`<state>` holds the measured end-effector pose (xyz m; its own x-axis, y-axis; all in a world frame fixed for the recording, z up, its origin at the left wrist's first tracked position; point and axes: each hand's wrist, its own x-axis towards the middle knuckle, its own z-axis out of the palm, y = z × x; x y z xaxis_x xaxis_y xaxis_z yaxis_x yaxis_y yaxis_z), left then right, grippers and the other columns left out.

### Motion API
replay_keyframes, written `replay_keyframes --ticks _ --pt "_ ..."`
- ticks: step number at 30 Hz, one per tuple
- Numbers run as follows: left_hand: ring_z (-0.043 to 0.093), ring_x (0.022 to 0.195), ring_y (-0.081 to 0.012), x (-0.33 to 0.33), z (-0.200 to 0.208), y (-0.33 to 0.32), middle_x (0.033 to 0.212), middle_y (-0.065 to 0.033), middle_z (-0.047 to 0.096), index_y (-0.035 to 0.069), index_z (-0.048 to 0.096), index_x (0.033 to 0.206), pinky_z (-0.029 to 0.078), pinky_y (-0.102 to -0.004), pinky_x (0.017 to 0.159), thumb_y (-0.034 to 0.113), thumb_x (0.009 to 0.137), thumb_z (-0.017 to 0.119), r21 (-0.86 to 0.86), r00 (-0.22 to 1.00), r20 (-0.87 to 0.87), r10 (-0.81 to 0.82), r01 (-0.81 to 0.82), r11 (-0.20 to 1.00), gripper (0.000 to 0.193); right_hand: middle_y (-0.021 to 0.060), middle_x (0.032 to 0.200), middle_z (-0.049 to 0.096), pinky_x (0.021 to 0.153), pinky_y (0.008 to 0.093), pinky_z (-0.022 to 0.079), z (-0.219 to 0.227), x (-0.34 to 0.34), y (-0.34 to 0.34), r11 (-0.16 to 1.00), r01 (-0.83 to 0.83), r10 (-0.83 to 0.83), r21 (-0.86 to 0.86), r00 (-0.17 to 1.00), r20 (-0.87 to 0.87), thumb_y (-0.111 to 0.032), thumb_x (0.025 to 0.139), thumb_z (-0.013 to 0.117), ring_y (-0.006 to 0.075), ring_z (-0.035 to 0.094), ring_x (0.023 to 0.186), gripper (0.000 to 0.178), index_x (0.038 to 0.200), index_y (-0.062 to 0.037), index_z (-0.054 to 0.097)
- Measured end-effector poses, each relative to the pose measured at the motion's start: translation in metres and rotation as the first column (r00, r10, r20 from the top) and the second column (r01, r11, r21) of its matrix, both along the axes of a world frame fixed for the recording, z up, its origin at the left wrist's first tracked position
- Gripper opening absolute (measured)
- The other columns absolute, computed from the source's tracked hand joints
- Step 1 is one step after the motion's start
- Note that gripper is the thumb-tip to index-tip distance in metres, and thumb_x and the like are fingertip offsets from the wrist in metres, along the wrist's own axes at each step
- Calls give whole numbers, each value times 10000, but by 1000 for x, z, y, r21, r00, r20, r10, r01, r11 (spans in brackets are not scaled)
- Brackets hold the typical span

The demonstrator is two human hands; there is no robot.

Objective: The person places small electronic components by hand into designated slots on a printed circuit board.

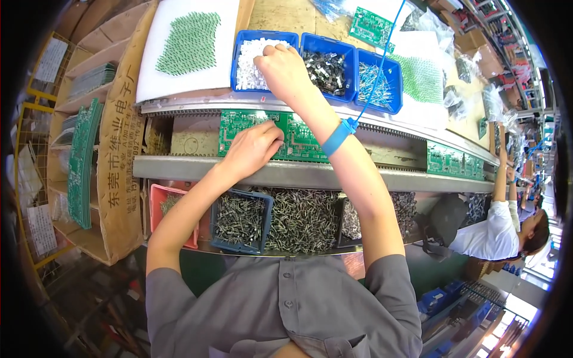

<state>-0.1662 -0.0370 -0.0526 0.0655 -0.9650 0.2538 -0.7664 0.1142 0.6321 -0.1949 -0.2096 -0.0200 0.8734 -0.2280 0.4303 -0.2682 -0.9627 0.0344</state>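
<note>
My left hand [256, 146] rests over a green circuit board [307, 140] lying in the rail track, its fingers curled together; whatever they pinch is too small to make out. Reaching further out, my right hand [284, 70] is at the right side of a blue bin of small white connectors [249, 67]. Its fingers are bent down toward these parts, and the fingertips are largely hidden. A blue wrist strap [339, 136] with a cord circles my right wrist. Beside that bin stand a bin of black components [327, 71] and one of blue leaded parts [375, 86].
Metal rails [286, 173] border the track, with another board [453, 161] further right. Bins of metal-legged parts [304, 221] stand close to my body. On the left, a cardboard box [122, 137] holds upright boards [82, 164]. A co-worker [495, 230] sits at the right.
</note>
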Motion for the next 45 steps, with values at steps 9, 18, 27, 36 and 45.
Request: replay_keyframes --ticks 9,18,27,36,45 --pt "598 761 -334 0 1 0 848 -123 571 17 595 867 478 -416 654 67 810 641 -11 1000 -23 -7 7 1000 89 69 769 596 733 393 462 -5 0 -3 999 -27 26 21 999 37 -51 720 585 256 618 827 74 763 -87 633" --pt "595 767 -334 1 0 0 842 -124 569 13 592 861 477 -413 654 59 806 644 -20 999 -36 -6 5 1000 88 57 762 594 715 399 448 -8 1 -3 1000 5 -5 -11 1000 25 -69 730 589 243 618 823 75 776 -100 640" --pt "595 765 -329 0 5 -4 845 -119 566 20 590 876 484 -410 652 68 797 651 -56 997 59 -57 61 997 111 40 762 596 739 387 433 -6 1 -2 1000 3 -2 -30 1000 5 -85 741 587 225 610 841 77 770 -124 647" --pt "608 782 -333 5 7 -8 848 -121 573 26 601 884 497 -421 657 78 802 639 57 987 89 -133 129 990 104 27 762 607 751 410 402 -4 0 -3 999 -30 29 -25 999 -33 -89 743 588 214 605 841 100 749 -152 665" --pt "615 777 -300 -4 0 -13 817 -107 571 24 604 836 510 -407 664 87 785 647 25 954 270 -129 126 992 91 -11 754 635 758 410 362 -1 -6 -8 999 27 -30 44 998 49 -125 743 647 202 583 839 86 772 -173 712"
